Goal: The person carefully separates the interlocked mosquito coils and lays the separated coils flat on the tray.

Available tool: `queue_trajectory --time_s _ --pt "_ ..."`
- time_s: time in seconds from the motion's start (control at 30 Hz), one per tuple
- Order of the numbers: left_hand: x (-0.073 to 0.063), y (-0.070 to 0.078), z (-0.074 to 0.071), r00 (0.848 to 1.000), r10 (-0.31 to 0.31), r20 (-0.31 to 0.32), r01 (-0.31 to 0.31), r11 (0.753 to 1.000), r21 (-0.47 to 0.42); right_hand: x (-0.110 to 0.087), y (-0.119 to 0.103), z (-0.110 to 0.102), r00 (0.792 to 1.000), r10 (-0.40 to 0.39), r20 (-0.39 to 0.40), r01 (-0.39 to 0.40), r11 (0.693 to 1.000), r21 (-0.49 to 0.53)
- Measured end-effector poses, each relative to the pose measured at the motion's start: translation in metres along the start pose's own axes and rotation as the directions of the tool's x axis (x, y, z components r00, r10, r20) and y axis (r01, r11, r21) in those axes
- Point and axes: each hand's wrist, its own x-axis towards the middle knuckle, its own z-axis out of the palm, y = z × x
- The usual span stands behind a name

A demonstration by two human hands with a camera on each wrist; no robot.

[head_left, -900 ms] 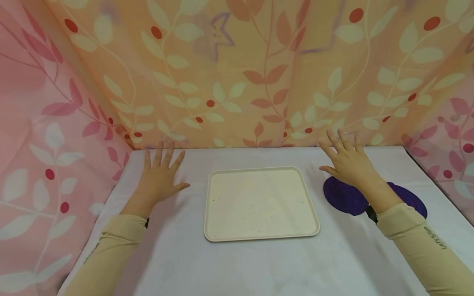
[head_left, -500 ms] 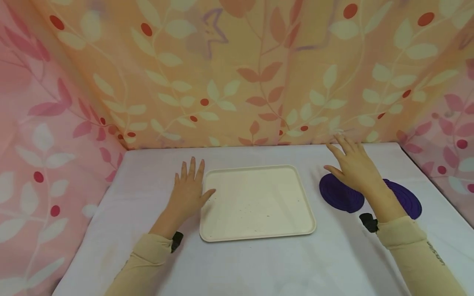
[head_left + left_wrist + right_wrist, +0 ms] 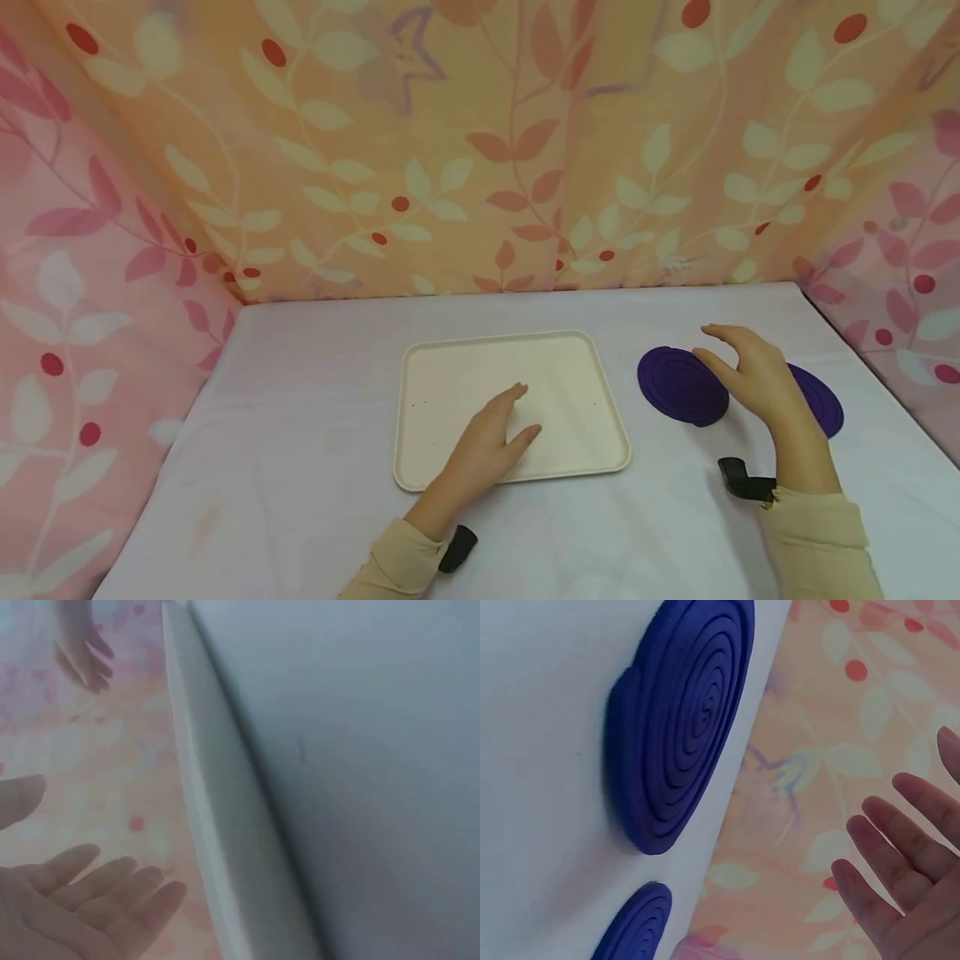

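Head view looks forward-down; close, tilted wrist views share its backdrop (image 3: 442, 133).

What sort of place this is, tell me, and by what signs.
Probably a makeshift tabletop booth: leaf-patterned fabric borders three sides of a white-covered table, where a cream tray lies.

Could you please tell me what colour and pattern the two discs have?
The discs are deep purple with coiled rings, clearest in the right wrist view.

Beige cloth sleeves (image 3: 821, 542), lightly creased — black, stubby wrist-worn devices (image 3: 458, 548).
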Motion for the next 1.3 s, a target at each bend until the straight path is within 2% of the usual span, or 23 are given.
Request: queue_trajectory --time_s 0.1,0.2,0.33,0.4,0.53,0.63,0.67,0.77,0.83,0.9,1.0,1.1,1.17,1.3 --pt "0.002 0.011 0.024 1.000 0.013 -0.020 -0.015 0.995 -0.103 -0.008 0.005 0.001 0.999 0.050 0.019 -0.050 0.999 0.012" --pt "0.004 0.019 0.046 0.999 0.013 -0.040 -0.023 0.969 -0.247 -0.015 0.011 0.003 0.996 0.088 0.035 -0.089 0.995 0.040" --pt "0.013 0.029 0.071 1.000 -0.018 -0.017 0.009 0.905 -0.424 -0.023 0.022 0.007 0.992 0.120 0.046 -0.123 0.990 0.071" --pt "0.020 0.034 0.082 0.999 -0.034 0.006 0.032 0.862 -0.507 -0.026 0.028 0.009 0.988 0.139 0.064 -0.144 0.987 0.072" --pt "0.035 0.042 0.101 0.997 -0.069 0.028 0.070 0.748 -0.660 -0.030 0.034 0.010 0.980 0.171 0.102 -0.180 0.980 0.087" --pt "0.046 0.049 0.113 0.990 -0.134 0.051 0.125 0.634 -0.763 -0.029 0.037 0.010 0.977 0.181 0.113 -0.194 0.974 0.114" --pt "0.049 0.052 0.117 0.984 -0.166 0.064 0.151 0.595 -0.789 -0.029 0.037 0.010 0.976 0.187 0.114 -0.200 0.972 0.124" --pt "0.057 0.059 0.125 0.954 -0.276 0.113 0.235 0.461 -0.856 -0.030 0.040 0.010 0.968 0.219 0.119 -0.234 0.963 0.130" --pt "0.062 0.062 0.129 0.935 -0.328 0.136 0.263 0.384 -0.885 -0.030 0.043 0.010 0.961 0.243 0.130 -0.262 0.952 0.158" --pt "0.067 0.065 0.132 0.926 -0.351 0.139 0.261 0.329 -0.908 -0.031 0.046 0.012 0.949 0.271 0.159 -0.299 0.935 0.192" --pt "0.076 0.066 0.138 0.921 -0.363 0.137 0.241 0.258 -0.936 -0.032 0.051 0.014 0.937 0.295 0.187 -0.337 0.904 0.262" --pt "0.086 0.068 0.143 0.912 -0.389 0.129 0.227 0.218 -0.949 -0.033 0.056 0.017 0.929 0.312 0.198 -0.363 0.869 0.337" --pt "0.091 0.070 0.146 0.904 -0.407 0.129 0.228 0.204 -0.952 -0.033 0.058 0.018 0.925 0.324 0.201 -0.378 0.840 0.388" --pt "0.098 0.075 0.150 0.895 -0.428 0.127 0.239 0.219 -0.946 -0.031 0.060 0.019 0.903 0.356 0.240 -0.429 0.777 0.461"
